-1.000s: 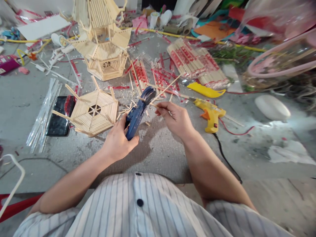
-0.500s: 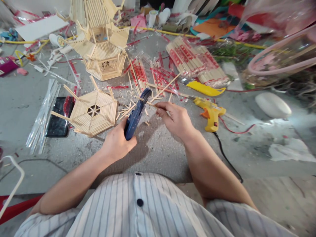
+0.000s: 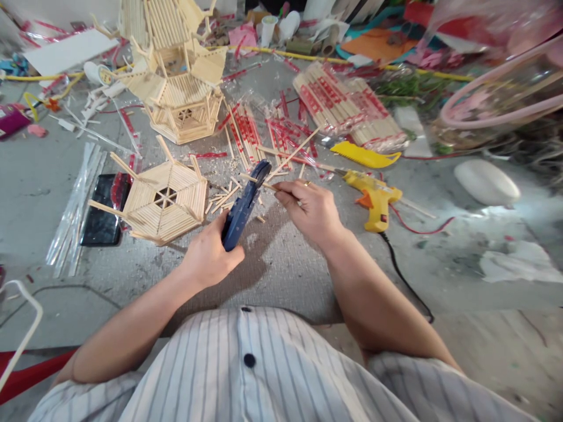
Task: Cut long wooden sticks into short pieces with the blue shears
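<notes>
My left hand is wrapped round a dark blue cutting tool, its head pointing up and away from me. Between the fingertips of my right hand is a thin wooden stick, whose far end lies across the tool's jaws. Left of the tool, a flat hexagonal stick frame with several short upright posts rests on the table. Short cut stick pieces are scattered beside it. Behind stands a tiered stick-built pagoda.
A yellow glue gun lies to the right, near a yellow-handled saw. Packs of wrapped chopsticks are farther back. Clear glue sticks and a black phone lie at left. A white mouse-shaped object sits at right.
The view has shifted very slightly. Both hands keep their grip, and the stick stays across the tool's jaws with little visible movement.
</notes>
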A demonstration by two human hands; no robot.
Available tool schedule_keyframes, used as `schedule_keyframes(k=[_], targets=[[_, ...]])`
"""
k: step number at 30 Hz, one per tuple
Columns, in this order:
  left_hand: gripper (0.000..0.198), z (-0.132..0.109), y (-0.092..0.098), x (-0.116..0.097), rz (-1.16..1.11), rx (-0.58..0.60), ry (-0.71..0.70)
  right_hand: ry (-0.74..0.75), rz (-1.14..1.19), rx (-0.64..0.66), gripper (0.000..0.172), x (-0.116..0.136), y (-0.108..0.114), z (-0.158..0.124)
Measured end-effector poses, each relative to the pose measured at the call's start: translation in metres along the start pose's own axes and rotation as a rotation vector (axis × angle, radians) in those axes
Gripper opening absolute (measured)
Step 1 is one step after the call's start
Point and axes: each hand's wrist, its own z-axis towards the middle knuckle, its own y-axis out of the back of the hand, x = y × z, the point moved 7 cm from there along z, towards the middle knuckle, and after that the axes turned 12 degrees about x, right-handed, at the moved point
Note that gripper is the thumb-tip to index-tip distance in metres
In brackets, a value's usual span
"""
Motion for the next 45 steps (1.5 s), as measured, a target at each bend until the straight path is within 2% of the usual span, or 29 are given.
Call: schedule_keyframes(k=[11, 16, 24, 30, 37, 45], targets=[[0.038, 0.0, -0.001, -0.001, -0.023, 0.022, 0.003, 0.023, -0.03, -0.015, 0.018, 0.005, 0.0, 0.0], [0.032, 0.001, -0.002, 0.0, -0.031, 0.021, 0.017, 0.009, -0.028, -0.002, 0.019, 0.003, 0.0, 0.0], [0.023, 0.002, -0.007, 0.003, -0.035, 0.045, 0.058, -0.075, -0.009, 0.051, 0.026, -0.001, -0.003, 0.0], [0.019, 0.006, -0.01, 0.005, -0.055, 0.076, 0.089, -0.157, -0.035, 0.151, 0.032, -0.007, -0.01, 0.0], [0.011, 0.012, -0.021, 0.011, -0.202, 0.208, 0.053, -0.243, -0.193, 0.267, 0.033, -0.011, -0.015, -0.001], [0.02, 0.013, -0.022, 0.013, -0.195, 0.212, 0.042, -0.23, -0.378, 0.226, 0.034, -0.004, -0.014, -0.001]])
